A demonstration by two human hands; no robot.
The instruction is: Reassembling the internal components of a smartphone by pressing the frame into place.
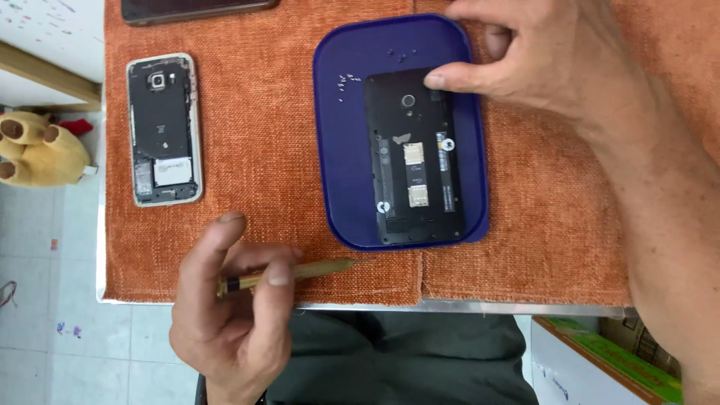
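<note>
A black phone with its back cover off lies in a dark blue tray on an orange cloth. My right hand rests on the tray's far right corner, its thumb pressing the phone's top right corner. My left hand is near the table's front edge, left of the tray, and holds a slim gold-coloured screwdriver whose tip points right toward the tray's near edge. Several tiny screws lie loose in the tray, left of and above the phone.
A second opened phone with a white rim lies on the cloth at the left. A dark device sits at the far edge. A yellow plush toy is beyond the table's left side. A box stands below right.
</note>
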